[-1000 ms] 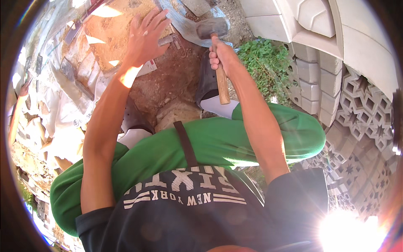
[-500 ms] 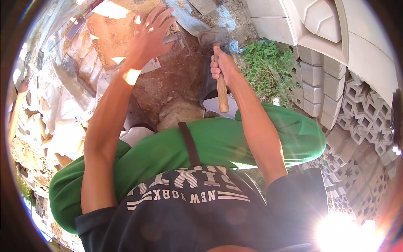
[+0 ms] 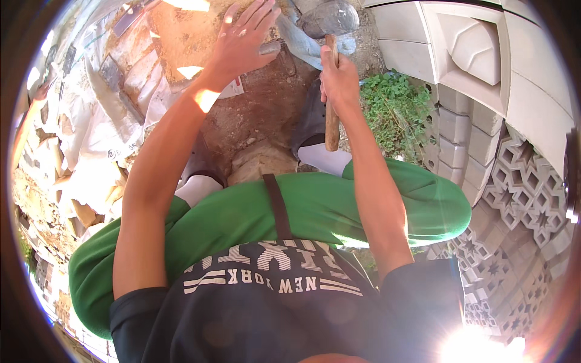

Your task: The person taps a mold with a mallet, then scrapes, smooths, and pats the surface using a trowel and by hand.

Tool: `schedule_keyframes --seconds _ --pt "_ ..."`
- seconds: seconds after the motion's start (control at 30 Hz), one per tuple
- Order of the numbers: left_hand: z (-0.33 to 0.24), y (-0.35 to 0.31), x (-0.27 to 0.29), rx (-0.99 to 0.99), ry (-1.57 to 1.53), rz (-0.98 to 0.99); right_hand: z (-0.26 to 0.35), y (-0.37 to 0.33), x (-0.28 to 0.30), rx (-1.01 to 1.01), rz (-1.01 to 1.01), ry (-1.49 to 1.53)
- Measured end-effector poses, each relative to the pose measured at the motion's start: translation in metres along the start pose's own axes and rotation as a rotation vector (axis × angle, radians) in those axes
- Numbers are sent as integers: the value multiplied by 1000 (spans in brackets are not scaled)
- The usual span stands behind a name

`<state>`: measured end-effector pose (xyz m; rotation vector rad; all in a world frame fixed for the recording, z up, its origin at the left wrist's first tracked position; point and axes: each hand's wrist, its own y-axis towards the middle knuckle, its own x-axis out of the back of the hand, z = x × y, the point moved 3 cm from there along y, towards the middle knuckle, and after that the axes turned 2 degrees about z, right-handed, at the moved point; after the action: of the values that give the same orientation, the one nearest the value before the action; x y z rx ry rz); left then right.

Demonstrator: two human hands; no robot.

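While the right hand (image 3: 340, 81) grips a mallet (image 3: 331, 45) high on its wooden handle (image 3: 331, 130), close below the dark grey head (image 3: 328, 18), the left hand (image 3: 247, 37) lies spread, back upward, fingers pointing away from the body. The mallet is near the ground's far edge, its head above a pale blue strip (image 3: 301, 45) and the butt of its handle turned toward the wearer; whether the head touches the strip cannot be told. Beneath the left hand is the right edge of a tan slab (image 3: 181, 36) marked by bright sun patches, though contact between palm and slab is hidden. A small grey piece (image 3: 270, 47) shows just beside the left thumb, partly covered, and a white card (image 3: 233, 89) sticks out next to the left wrist. Brown earth (image 3: 254, 115) fills the space between two dark shoes (image 3: 310, 118), with white socks (image 3: 324, 156) above them. Green weeds (image 3: 393, 109) grow to the right of the right hand, against the ground's right edge, where pale blocks (image 3: 402, 51) stand; nearer the wearer, star-patterned lattice blocks (image 3: 523, 181) are stacked. Crumpled white sheeting (image 3: 115, 121) lies left of the slab. Green trousers (image 3: 327, 206) span the wearer's bent knees.
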<state>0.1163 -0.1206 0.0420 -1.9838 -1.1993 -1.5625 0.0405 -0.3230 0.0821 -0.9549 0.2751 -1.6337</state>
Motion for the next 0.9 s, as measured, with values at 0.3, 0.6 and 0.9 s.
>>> schedule_keyframes --seconds 0.3,0.6,0.9 --pt "18 -42 2 253 13 -187 26 -36 -46 494 -58 -416" --pt "28 -49 -9 349 91 -117 27 -31 -58 542 -86 -663" --pt "40 -68 -8 334 61 -244 39 -33 -62 613 -81 -665"
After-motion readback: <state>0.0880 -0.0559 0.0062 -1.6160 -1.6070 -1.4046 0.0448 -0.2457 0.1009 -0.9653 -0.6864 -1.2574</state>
